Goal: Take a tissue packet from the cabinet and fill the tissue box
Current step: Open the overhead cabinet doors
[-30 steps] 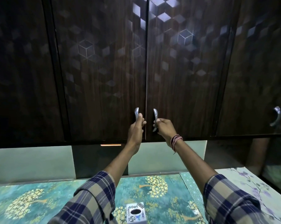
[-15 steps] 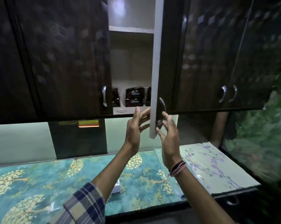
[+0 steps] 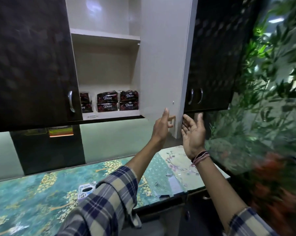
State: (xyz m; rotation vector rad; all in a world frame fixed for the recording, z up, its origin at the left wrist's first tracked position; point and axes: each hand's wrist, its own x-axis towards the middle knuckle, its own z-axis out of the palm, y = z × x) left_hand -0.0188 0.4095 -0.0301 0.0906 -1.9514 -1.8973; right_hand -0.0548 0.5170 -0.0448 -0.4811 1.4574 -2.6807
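Head view: the right cabinet door [image 3: 162,62] stands swung open, its pale inner face toward me, and the left door [image 3: 30,60] is shut with its metal handle [image 3: 70,101] at the edge. My left hand [image 3: 161,126] is raised with fingers straight and loose, fingertips against the inner face of the open door near its bottom corner, holding nothing. My right hand [image 3: 193,133] is up just right of the door's edge, palm toward me, fingers spread wide and relaxed, holding nothing; thread bands [image 3: 200,156] sit on that wrist. The tissue packets [image 3: 117,100], dark wrappers, sit stacked in twos on the bottom shelf [image 3: 109,115] inside the cabinet, apart from both hands. The tissue box [image 3: 86,190] is down on the patterned teal counter [image 3: 24,198], partly hidden by my plaid left sleeve [image 3: 108,201]. Blurred green leaves [image 3: 271,82] fill the right side.
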